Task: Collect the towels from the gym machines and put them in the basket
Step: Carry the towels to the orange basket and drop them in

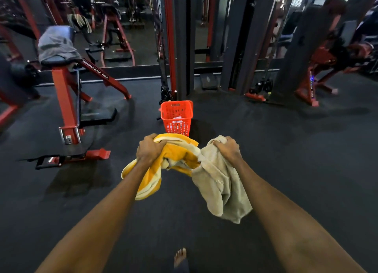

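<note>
My left hand [150, 149] grips a bunched yellow and white striped towel [178, 156] in front of me. My right hand [227, 148] grips a beige towel [221, 184] that hangs down to the right. Both towels touch in the middle. Just beyond my hands a red plastic basket [177, 109] stands on the dark floor, with something white lying inside it. A grey towel [56, 42] is draped over the padded seat of the red machine at the left.
A red-framed gym machine [67, 109] stands at the left, its base plate reaching toward my path. Dark cable-machine columns [184, 47] rise right behind the basket. Another red machine [313, 84] sits at the far right. My bare foot [180, 256] is on the floor below.
</note>
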`<state>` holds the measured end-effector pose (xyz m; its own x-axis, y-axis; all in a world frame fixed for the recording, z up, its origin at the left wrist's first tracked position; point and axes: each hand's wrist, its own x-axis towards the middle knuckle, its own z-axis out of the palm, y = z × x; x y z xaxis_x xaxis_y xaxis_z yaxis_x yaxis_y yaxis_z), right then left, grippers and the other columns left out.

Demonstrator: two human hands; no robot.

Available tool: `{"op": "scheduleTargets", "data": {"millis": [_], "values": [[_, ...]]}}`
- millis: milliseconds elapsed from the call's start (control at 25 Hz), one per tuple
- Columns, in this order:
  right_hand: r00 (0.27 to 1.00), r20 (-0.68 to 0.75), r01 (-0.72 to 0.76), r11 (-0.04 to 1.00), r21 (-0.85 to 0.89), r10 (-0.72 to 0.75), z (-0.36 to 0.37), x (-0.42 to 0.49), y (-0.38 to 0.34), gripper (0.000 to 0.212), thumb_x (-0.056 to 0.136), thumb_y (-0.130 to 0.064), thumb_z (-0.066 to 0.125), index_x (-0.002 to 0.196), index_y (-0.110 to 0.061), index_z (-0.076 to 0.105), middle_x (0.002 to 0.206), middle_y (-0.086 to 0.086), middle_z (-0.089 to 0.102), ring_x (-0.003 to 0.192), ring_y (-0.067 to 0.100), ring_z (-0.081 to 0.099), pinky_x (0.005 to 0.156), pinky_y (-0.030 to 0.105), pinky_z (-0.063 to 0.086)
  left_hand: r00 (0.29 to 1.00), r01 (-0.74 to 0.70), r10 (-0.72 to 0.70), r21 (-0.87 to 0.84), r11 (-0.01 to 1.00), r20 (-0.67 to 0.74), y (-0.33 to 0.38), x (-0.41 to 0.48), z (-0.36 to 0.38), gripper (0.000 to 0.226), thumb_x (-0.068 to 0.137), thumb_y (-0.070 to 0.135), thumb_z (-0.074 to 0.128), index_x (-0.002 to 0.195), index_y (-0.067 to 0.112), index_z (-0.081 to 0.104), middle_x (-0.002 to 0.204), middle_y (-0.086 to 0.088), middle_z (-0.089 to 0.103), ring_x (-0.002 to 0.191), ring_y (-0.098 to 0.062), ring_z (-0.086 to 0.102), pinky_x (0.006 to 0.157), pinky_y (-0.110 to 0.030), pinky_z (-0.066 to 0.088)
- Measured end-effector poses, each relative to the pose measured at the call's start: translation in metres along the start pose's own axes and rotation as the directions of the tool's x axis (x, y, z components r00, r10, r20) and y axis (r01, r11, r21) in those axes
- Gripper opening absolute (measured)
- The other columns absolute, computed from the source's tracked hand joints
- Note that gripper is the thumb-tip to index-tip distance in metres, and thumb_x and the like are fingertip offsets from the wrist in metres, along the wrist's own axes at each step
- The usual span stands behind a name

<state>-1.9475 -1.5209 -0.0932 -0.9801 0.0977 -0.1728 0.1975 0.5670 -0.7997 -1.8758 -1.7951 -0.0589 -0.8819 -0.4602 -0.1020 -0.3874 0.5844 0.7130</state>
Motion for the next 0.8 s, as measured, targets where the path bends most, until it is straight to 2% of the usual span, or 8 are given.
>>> {"op": "scheduleTargets", "data": {"millis": [120, 280, 560, 800], "values": [[1.0, 0.019, -0.019, 1.0, 0.01, 0.019, 0.023, 0.084, -0.042, 0.047, 0.088, -0.044, 0.064, 0.125, -0.016, 0.057, 0.119, 0.007, 0.065, 0.095, 0.021, 0.058, 0.08, 0.034, 0.046, 0.999, 0.036, -0.036, 0.004, 0.999, 0.025, 0.017, 0.097, -0.001, 0.053, 0.086, 0.047, 0.063, 0.135, 0.027, 0.061, 0.129, -0.011, 0.066, 0.121, -0.036, 0.059, 0.098, -0.045, 0.046], [1.0, 0.013, -0.007, 1.0, -0.007, 0.007, 0.046, 0.188, -0.078, 0.048, 0.087, -0.045, 0.064, 0.124, -0.014, 0.06, 0.122, 0.009, 0.066, 0.114, 0.031, 0.061, 0.087, 0.034, 0.047, 0.999, 0.045, -0.046, 0.04, 0.998, 0.023, 0.032, 0.207, 0.008, 0.055, 0.084, 0.048, 0.063, 0.134, 0.028, 0.061, 0.128, -0.014, 0.066, 0.121, -0.04, 0.058, 0.099, -0.046, 0.046], [0.997, 0.065, -0.036, 0.999, 0.009, 0.035, 0.099, 0.399, -0.114, 0.048, 0.085, -0.045, 0.066, 0.121, -0.013, 0.061, 0.122, 0.01, 0.066, 0.116, 0.033, 0.061, 0.096, 0.041, 0.05, 0.988, 0.154, -0.154, 0.019, 0.988, 0.011, 0.051, 0.391, 0.056, 0.061, 0.086, 0.046, 0.064, 0.142, 0.025, 0.055, 0.137, -0.014, 0.061, 0.127, -0.038, 0.055, 0.103, -0.046, 0.044], [0.991, 0.113, -0.074, 0.997, -0.009, 0.074, 0.137, 0.56, -0.171, 0.047, 0.085, -0.044, 0.068, 0.119, -0.013, 0.061, 0.123, 0.013, 0.066, 0.117, 0.034, 0.061, 0.093, 0.036, 0.049, 0.974, 0.221, -0.222, -0.035, 0.975, -0.048, 0.081, 0.537, 0.067, 0.058, 0.088, 0.045, 0.064, 0.142, 0.024, 0.055, 0.136, -0.015, 0.062, 0.126, -0.04, 0.055, 0.103, -0.046, 0.044]]}}
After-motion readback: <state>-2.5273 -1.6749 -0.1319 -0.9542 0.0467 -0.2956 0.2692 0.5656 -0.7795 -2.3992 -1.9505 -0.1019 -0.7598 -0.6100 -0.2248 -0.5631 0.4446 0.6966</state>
